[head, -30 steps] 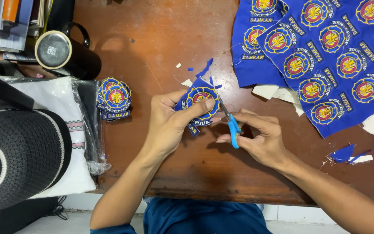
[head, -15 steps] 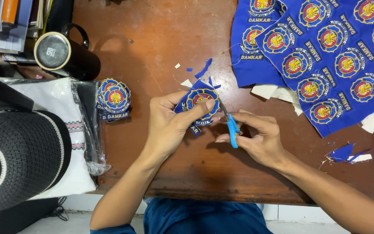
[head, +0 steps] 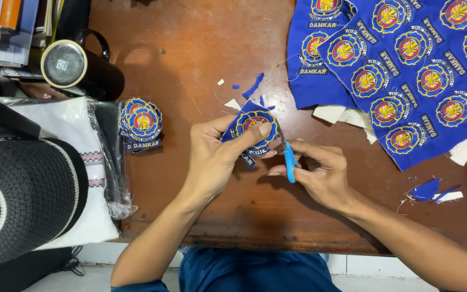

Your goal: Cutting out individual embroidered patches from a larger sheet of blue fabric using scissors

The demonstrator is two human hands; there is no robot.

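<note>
My left hand [head: 212, 157] pinches a round blue embroidered patch [head: 251, 122] with a red and yellow emblem, thumb on its face. My right hand [head: 320, 173] grips small blue-handled scissors [head: 288, 161], their blades up against the patch's right edge. Both hands hover over the middle of the brown wooden table [head: 190, 65]. A small stack of cut patches [head: 141, 123] lies to the left of my left hand.
A large blue cloth sheet [head: 406, 70] with several uncut emblems covers the table's right side. Blue and white scraps [head: 433, 192] lie near the hands. A black mug [head: 77, 67], a bagged white cloth [head: 60, 162] and a black hat [head: 22, 200] sit left.
The patch has turned slightly in my left hand and the scissors have shifted a little along its right edge. Everything else stays put.
</note>
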